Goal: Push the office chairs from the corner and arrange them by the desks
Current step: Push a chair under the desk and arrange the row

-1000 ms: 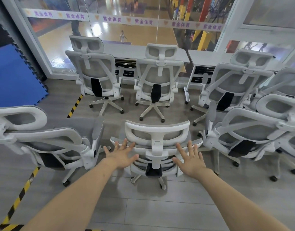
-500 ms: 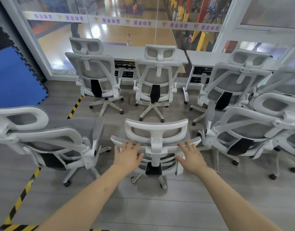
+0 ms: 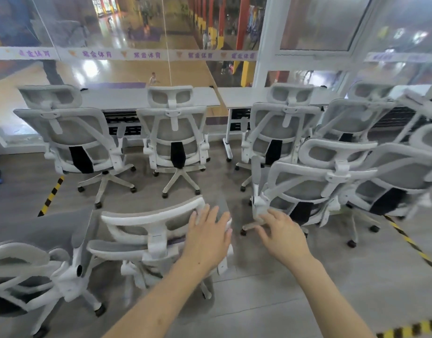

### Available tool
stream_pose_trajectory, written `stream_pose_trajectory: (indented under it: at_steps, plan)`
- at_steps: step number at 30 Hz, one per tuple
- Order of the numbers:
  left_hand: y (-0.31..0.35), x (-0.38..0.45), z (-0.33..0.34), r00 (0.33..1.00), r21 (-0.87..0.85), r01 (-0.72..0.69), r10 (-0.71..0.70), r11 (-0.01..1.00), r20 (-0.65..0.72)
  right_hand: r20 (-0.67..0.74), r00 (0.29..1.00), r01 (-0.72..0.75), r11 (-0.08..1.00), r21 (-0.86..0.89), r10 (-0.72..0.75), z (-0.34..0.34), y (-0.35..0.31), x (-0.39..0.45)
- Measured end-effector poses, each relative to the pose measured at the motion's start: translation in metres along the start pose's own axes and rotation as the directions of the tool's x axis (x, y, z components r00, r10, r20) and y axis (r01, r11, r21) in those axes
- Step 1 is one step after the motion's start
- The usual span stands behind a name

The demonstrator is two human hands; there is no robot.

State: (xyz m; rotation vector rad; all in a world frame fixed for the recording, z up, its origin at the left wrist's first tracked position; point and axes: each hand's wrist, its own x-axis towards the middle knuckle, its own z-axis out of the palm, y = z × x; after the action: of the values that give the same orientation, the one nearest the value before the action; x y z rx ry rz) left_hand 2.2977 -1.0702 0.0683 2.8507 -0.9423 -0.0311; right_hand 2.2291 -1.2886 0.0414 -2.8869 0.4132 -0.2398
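Head view: the left hand (image 3: 207,242) lies flat, fingers straight, on the nearest chair (image 3: 156,230); the right hand (image 3: 283,234) hovers beside it, fingers loosely spread, holding nothing. Beyond the hands, 3 chairs (image 3: 172,135) already face the worktop (image 3: 205,96); several remain unplaced.

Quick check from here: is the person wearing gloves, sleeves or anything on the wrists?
No. The left hand and right hand are both bare, with no gloves. Both forearms are uncovered as far as the view shows them, with no sleeve edge. No watch, band or ring is visible, and the fingers look unmarked.
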Motion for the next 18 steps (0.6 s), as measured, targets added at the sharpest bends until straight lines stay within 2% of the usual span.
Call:
stream_pose_trajectory:
  at_steps: [6,10,18]
  plan:
    - [0.104,0.103,0.018,0.996,-0.07,0.087,-0.084,0.994,0.035,-0.059,0.998,-0.001,1.0,-0.019,0.0,-0.052,0.126,0.044]
    - [0.172,0.163,0.02,0.995,-0.063,0.096,-0.094,0.993,0.031,-0.1,0.995,0.014,0.999,-0.05,-0.019,-0.086,0.21,0.082]
    - [0.242,0.302,-0.004,0.995,-0.054,0.08,-0.084,0.995,-0.059,-0.148,0.988,0.033,0.998,-0.056,-0.041,-0.134,0.32,0.19]
